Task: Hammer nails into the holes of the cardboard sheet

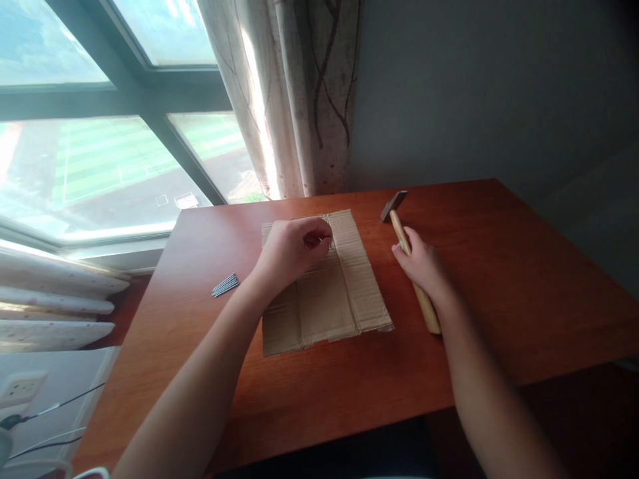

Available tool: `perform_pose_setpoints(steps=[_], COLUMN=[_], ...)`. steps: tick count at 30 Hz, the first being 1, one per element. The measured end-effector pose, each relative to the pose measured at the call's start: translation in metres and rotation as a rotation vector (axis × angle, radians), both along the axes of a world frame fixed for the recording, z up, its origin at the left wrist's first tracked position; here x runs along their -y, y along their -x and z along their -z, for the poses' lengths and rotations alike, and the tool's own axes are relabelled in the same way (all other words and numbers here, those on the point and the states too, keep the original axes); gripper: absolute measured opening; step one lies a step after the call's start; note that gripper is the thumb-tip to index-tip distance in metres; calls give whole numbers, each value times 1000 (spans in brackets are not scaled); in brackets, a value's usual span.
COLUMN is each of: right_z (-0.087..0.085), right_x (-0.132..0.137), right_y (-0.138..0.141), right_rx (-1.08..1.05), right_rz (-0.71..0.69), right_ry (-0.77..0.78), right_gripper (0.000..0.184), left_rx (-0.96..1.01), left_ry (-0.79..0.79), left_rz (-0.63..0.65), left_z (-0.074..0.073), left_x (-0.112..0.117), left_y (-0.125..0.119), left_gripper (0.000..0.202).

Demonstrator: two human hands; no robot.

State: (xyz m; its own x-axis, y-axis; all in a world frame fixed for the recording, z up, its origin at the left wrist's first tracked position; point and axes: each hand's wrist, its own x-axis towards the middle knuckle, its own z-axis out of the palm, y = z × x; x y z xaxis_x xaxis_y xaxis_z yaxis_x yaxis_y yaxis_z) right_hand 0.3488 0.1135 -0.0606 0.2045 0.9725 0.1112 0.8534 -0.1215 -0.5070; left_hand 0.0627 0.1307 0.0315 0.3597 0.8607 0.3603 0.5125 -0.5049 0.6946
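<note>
My right hand (419, 263) is wrapped round the wooden handle of a hammer (425, 309). The hammer's metal head points away from me, toward the back of the table, to the right of the cardboard. Over the far part of a flat piece of brown cardboard (327, 306), my left hand (299, 243) is closed in a pinch. A thin nail (328, 237) shows at its fingertips, mostly hidden by the fingers. To the left of my left forearm lies a small bunch of silvery nails (225, 285), side by side on the table.
The reddish-brown wooden table (499, 279) reaches to a grey wall at the back. A patterned curtain (294, 100) and a large window (114, 153) stand behind and to the left. A wall socket (22, 389) with cables is at the lower left.
</note>
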Motion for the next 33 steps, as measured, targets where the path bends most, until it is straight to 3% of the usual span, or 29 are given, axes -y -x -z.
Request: perform_pose_setpoints(steps=[17, 27, 33], right_z=[-1, 0, 1], right_x=[0, 0, -2], right_y=[1, 1, 1], right_rx=[1, 5, -14], right_rz=[-8, -7, -15], right_ry=[-5, -22, -35], right_gripper=[63, 63, 53], left_rx=[67, -3, -16], left_ry=[20, -30, -43], left_rz=[13, -49, -51], left_z=[14, 17, 17], left_x=[-4, -3, -3], left_y=[-1, -1, -2], left_gripper=[5, 6, 5])
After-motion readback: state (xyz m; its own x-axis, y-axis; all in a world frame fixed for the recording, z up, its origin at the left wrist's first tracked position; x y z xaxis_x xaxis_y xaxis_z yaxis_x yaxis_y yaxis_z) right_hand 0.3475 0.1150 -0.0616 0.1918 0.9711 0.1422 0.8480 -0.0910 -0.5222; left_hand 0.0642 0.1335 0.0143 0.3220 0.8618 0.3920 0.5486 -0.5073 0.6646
